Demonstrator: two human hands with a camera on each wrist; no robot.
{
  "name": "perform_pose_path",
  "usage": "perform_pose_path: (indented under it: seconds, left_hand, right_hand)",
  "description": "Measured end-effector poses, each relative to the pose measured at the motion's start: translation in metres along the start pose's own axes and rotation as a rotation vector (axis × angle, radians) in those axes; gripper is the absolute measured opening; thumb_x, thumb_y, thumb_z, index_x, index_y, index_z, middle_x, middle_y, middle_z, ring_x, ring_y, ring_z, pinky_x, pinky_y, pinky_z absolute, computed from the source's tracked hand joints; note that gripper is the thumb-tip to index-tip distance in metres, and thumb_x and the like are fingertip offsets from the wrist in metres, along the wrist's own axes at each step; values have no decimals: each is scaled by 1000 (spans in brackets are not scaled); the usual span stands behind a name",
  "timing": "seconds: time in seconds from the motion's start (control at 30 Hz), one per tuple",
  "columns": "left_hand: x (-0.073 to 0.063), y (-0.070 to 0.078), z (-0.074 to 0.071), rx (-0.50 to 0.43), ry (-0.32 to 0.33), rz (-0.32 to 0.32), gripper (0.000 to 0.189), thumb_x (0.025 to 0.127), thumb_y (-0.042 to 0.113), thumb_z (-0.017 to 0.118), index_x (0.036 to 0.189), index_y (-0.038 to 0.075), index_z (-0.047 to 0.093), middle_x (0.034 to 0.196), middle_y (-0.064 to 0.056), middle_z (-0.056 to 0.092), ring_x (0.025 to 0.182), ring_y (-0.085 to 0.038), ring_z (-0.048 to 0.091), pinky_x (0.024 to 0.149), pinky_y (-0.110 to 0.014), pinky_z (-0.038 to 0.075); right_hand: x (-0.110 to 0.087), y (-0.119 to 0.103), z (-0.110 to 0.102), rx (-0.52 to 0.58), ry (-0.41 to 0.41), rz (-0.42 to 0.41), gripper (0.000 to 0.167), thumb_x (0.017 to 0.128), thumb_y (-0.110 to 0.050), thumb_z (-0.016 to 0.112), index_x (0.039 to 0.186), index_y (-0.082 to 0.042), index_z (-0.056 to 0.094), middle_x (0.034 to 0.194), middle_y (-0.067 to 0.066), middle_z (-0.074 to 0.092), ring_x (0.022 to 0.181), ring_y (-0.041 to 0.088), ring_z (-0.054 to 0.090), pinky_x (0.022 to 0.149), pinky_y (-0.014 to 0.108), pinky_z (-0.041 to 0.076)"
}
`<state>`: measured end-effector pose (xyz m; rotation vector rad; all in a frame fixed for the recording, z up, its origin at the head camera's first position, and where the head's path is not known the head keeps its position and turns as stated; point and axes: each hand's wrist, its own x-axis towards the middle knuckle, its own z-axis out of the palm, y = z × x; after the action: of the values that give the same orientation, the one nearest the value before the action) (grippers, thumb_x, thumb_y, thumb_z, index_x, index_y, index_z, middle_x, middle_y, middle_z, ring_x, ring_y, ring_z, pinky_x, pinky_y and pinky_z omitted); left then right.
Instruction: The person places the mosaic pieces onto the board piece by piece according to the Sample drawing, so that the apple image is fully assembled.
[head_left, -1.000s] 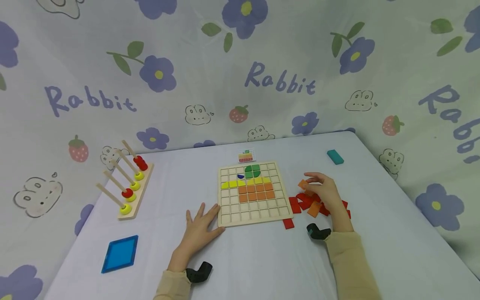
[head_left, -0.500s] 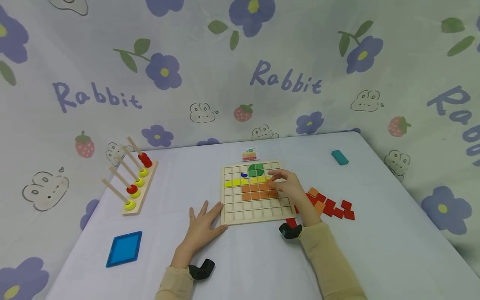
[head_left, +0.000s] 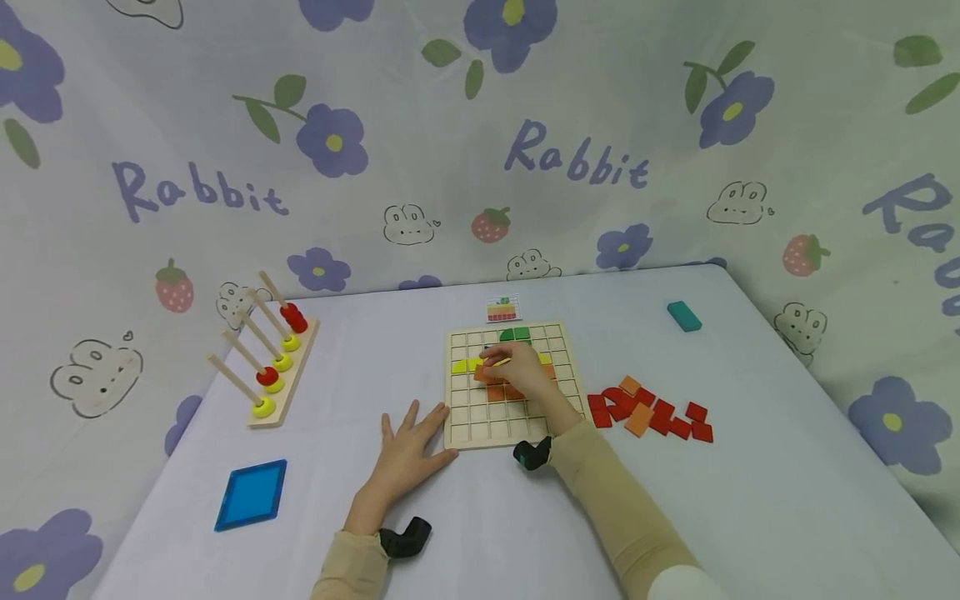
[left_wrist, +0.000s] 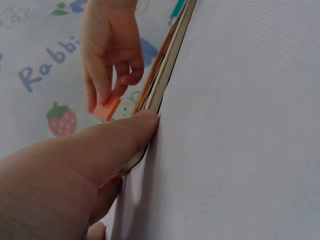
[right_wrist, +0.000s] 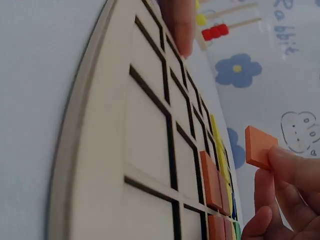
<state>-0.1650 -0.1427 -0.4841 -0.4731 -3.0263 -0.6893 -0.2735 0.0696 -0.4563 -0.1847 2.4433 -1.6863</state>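
My right hand [head_left: 521, 371] pinches an orange square tile [right_wrist: 260, 147] between thumb and fingertips, over the left part of the wooden grid board [head_left: 480, 427]. In the right wrist view the tile is held up apart from the board's surface. Orange tiles [head_left: 497, 392] fill cells in the middle rows, partly hidden by the hand. Yellow pieces [head_left: 461, 367] form a row above them, and green pieces [head_left: 521, 333] lie near the top. Beside the board, my left hand [head_left: 405, 454] rests with spread fingers, its thumb [left_wrist: 132, 130] touching the board's edge in the left wrist view.
Loose red tiles [head_left: 662, 417] and a few orange tiles [head_left: 638, 419] lie right of the board. A small picture card [head_left: 502, 309] is behind it. A bead stand [head_left: 303, 354] and a blue tray [head_left: 251, 496] sit at left; a teal block [head_left: 684, 317] lies back right.
From the loose tiles at the right, my right hand has travelled left across the board, carrying an orange tile. My left hand has stayed at the board's left edge.
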Motion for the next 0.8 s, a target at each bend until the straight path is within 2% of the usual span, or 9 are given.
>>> perform_pose_path:
  seconds: [0.23, 0.37, 0.57, 0.8]
  left_hand:
    - [-1, 2, 0, -8, -5, 5, 69, 80, 43, 67, 138, 13, 45, 142, -3, 43, 138, -38, 18, 101, -68, -6]
    - [-1, 2, 0, -3, -2, 10, 69, 80, 43, 67, 138, 14, 45, 142, -3, 43, 138, -38, 19, 101, -68, -6]
    - [-1, 2, 0, -5, 5, 9, 69, 80, 43, 68, 138, 14, 45, 142, -3, 43, 138, -38, 19, 101, -68, -6]
    - [-1, 1, -1, -3, 3, 1, 69, 80, 43, 67, 139, 14, 44, 142, -2, 42, 138, -37, 18, 101, -68, -6]
  right_hand:
    - [4, 0, 11, -264, -12, -99, 13, 83, -10, 69, 95, -13, 69, 86, -2, 65, 82, 14, 60, 73, 28, 49]
    - [6, 2, 14, -325, 3, -110, 11, 82, -11, 69, 93, -14, 69, 84, -4, 64, 83, 14, 60, 76, 30, 48]
    - [7, 0, 17, -374, 17, -125, 13, 81, -10, 70, 94, -13, 69, 82, -2, 62, 77, 14, 57, 70, 29, 47]
    - [8, 0, 18, -463, 12, -90, 11, 81, -18, 71, 92, -16, 71, 86, -4, 65, 79, 12, 57, 71, 28, 47]
